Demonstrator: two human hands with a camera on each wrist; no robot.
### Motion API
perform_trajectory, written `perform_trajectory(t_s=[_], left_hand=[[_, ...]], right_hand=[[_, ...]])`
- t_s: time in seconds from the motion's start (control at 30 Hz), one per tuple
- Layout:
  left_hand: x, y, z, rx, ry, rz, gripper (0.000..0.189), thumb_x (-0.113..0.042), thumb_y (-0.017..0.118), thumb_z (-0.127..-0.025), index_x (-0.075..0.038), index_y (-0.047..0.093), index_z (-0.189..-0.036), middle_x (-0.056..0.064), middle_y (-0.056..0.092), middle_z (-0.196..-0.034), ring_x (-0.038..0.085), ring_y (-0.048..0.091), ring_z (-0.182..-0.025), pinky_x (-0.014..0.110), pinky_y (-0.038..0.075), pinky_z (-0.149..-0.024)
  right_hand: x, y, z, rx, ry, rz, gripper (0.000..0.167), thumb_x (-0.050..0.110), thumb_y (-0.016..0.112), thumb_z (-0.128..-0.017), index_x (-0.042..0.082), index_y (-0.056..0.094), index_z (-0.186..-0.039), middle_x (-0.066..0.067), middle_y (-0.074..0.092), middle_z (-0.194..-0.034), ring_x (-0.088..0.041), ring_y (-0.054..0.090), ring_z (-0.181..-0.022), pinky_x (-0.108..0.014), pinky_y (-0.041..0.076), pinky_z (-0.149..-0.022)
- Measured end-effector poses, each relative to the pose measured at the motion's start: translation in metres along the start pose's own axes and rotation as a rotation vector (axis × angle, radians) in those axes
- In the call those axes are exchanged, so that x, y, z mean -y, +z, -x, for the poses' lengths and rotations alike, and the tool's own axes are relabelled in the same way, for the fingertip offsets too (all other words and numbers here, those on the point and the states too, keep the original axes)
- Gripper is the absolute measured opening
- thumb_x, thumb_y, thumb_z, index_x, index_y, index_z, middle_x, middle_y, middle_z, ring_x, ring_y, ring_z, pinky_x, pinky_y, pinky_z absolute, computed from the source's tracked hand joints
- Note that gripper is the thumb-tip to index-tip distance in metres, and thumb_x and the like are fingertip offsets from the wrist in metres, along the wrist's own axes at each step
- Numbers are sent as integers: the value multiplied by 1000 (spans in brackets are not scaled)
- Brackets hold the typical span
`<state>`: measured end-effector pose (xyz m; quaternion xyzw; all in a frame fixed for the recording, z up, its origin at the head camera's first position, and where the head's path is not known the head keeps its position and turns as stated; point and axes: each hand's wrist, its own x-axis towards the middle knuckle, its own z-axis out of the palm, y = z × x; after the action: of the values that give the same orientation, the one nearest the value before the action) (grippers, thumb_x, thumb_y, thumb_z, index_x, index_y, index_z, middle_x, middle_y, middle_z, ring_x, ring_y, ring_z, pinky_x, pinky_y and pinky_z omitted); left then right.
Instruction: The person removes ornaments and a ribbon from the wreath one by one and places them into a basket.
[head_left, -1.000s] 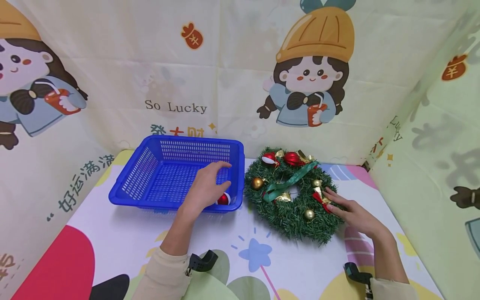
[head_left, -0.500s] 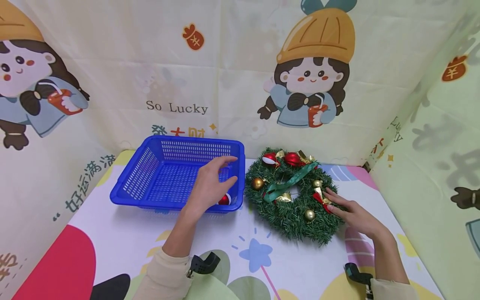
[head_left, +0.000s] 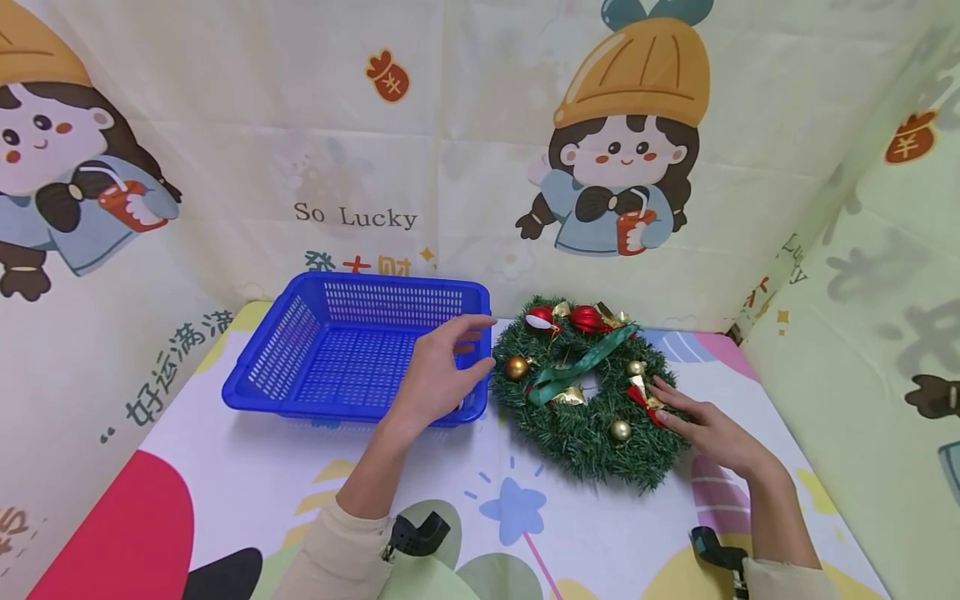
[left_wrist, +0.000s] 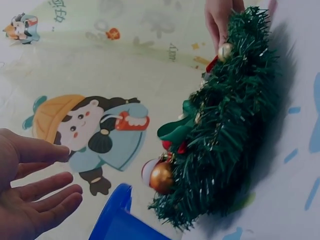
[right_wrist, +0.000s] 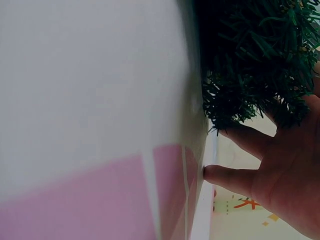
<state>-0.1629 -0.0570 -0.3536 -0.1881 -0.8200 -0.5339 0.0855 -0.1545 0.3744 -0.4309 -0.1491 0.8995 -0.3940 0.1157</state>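
Note:
My left hand hangs over the right side of the blue basket, thumb and fingers spread apart with nothing between them. In the left wrist view its fingers point toward the green Christmas wreath across the basket's rim. The wreath lies flat, dressed with a gold bauble, red baubles, small pale gold baubles, bows and a green ribbon. My right hand rests its fingers on the wreath's right edge, beside a red and gold bow. A bauble in the basket is almost wholly hidden behind my left hand.
The basket and wreath stand side by side near the back of a table with a printed cloth. Behind and at both sides hang printed fabric walls. A black camera mount sits on each wrist.
My left hand has shifted right from above the basket to its right rim, now covering the red and white bauble inside. The right hand and the wreath have stayed where they were.

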Motion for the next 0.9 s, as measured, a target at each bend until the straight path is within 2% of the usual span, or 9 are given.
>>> perform_trajectory(t_s=[0.2, 0.53, 0.77, 0.9], left_hand=[[-5, 13, 0, 44, 16, 35, 47, -4, 77, -92, -15, 66, -136, 4, 67, -137, 24, 67, -124, 41, 57, -103], [-8, 32, 1, 131, 38, 105, 49, 2, 76, -90, -12, 65, -136, 9, 66, -139, 35, 66, -122, 46, 56, -104], [-11, 42, 0, 173, 88, 54, 48, -2, 78, -91, -11, 65, -136, 9, 67, -137, 32, 67, -120, 48, 57, -101], [-13, 46, -1, 185, 90, 54, 48, -1, 77, -90, -11, 66, -135, 9, 68, -135, 34, 68, -119, 49, 57, -101]], right_hand=[[2, -1, 0, 2, 7, -2, 59, 29, 58, -107, 8, 41, -160, -17, 19, -173, -55, 10, -156, -81, 19, -112], [1, -1, 2, 0, 14, 1, 60, 30, 58, -107, 10, 40, -161, -15, 18, -173, -55, 11, -155, -80, 20, -112], [3, -1, 2, 6, 19, -7, 60, 30, 58, -108, 10, 39, -161, -15, 18, -174, -55, 11, -156, -80, 19, -112], [5, -1, 3, 7, 21, -11, 61, 30, 58, -107, 9, 39, -161, -17, 17, -173, -56, 10, -155, -81, 18, -112]])
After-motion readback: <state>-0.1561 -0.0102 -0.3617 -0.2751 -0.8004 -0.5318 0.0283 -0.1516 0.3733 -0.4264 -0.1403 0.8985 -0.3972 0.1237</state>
